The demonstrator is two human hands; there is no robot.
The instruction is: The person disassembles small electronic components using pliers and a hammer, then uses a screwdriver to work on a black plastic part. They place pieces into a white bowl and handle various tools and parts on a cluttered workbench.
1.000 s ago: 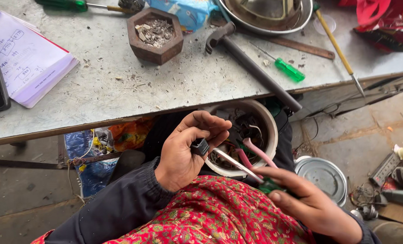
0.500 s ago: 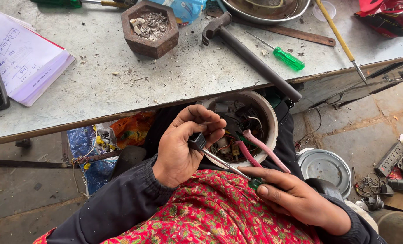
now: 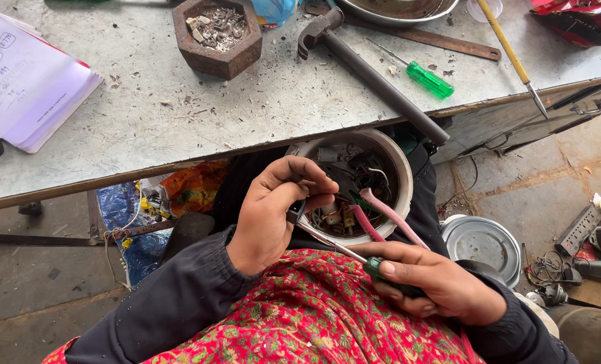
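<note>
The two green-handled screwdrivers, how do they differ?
The screwdriver on the bench lies loose, untouched; the held screwdriver is gripped by the right hand, its tip at a small part in the left hand. The bench one's handle shows fully; the held one's is mostly covered. Both have slim metal shafts.

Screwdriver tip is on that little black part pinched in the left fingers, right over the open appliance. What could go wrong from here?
1. The screwdriver tip points at the left hand pinching the small black part; a slip could jab the fingers.
2. If the part pops free, it may drop among the wires in the open white appliance and be hard to find.
3. The hammer handle overhangs the table edge above; a knock could bring it down.
</note>
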